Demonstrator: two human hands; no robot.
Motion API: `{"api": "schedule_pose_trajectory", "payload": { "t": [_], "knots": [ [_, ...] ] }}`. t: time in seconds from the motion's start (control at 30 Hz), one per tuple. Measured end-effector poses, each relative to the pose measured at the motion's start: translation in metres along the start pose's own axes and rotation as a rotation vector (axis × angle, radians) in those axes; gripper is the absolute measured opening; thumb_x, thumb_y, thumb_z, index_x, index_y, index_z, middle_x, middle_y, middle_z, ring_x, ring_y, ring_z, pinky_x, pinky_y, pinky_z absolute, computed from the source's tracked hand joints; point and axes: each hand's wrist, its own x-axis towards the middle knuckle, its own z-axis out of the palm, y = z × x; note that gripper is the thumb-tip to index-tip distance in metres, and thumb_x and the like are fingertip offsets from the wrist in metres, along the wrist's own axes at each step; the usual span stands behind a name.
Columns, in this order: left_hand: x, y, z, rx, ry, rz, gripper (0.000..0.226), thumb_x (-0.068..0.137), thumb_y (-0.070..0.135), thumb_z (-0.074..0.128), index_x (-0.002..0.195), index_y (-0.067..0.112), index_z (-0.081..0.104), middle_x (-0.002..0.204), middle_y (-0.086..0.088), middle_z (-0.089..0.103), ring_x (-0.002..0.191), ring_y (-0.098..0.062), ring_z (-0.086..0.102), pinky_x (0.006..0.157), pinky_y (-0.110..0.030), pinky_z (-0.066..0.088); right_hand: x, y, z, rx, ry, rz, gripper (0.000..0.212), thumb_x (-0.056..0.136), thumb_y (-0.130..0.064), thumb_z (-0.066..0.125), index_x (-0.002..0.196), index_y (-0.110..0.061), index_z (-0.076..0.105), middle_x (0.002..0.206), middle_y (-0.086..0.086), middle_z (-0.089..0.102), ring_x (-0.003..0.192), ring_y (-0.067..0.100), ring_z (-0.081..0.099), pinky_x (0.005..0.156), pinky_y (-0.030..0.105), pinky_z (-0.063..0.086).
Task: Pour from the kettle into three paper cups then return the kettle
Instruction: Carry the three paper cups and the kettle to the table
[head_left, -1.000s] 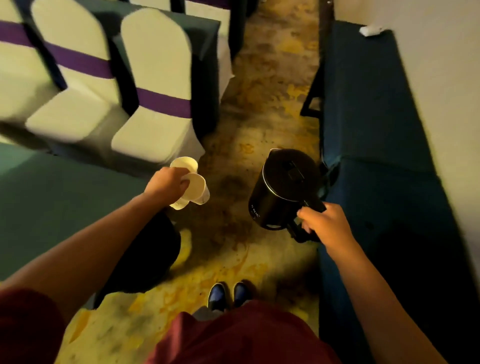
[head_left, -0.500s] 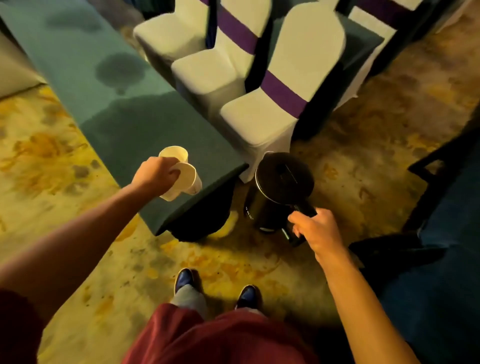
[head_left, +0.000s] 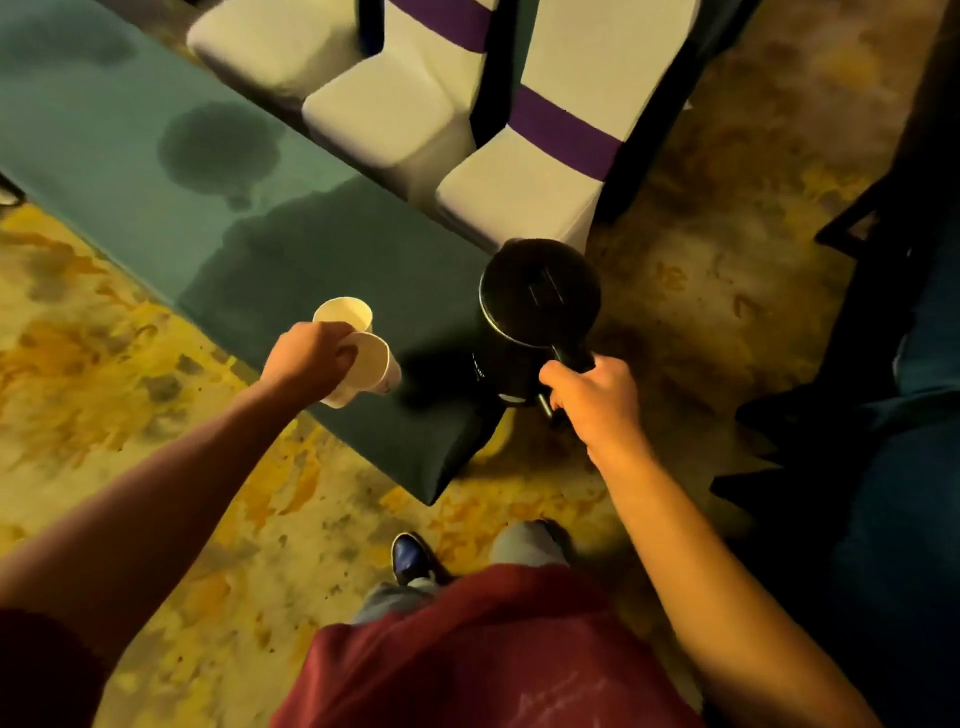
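Observation:
My left hand (head_left: 306, 358) grips a bunch of white paper cups (head_left: 363, 353), their mouths tilted up and to the right, above the near end of the green-clothed table (head_left: 156, 171). How many cups are in the bunch is hard to tell. My right hand (head_left: 597, 400) is closed on the handle of a black kettle (head_left: 535, 312) with its lid shut. The kettle hangs upright just past the table's right corner, over the carpet. Cups and kettle are about a hand's width apart.
Dark wet patches (head_left: 218, 145) mark the green cloth. White-covered chairs with purple bands (head_left: 530, 156) stand behind the table. A dark blue-clothed table (head_left: 893, 467) runs along the right. Patterned yellow carpet (head_left: 104, 364) lies under my feet (head_left: 410, 556).
I have turned left from the blue table toward the green one. Both hands carry the cups and kettle along, which now hang over and beside the green table's near corner.

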Motion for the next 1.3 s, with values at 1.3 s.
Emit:
{"api": "schedule_pose_trajectory", "payload": {
  "t": [1.3],
  "knots": [
    [0.165, -0.110, -0.024, 0.210, -0.379, 0.736, 0.061, 0.095, 0.048, 0.054, 0.151, 0.036, 0.033, 0.144, 0.000, 0.056, 0.111, -0.029, 0.066, 0.081, -0.040, 0.056, -0.009, -0.089, 0.248, -0.129, 0.744, -0.386, 0.049, 0.084, -0.014, 0.061, 0.129, 0.004, 0.053, 0.128, 0.013, 0.059, 0.117, 0.027, 0.059, 0.093, 0.040, 0.051]
  ]
}}
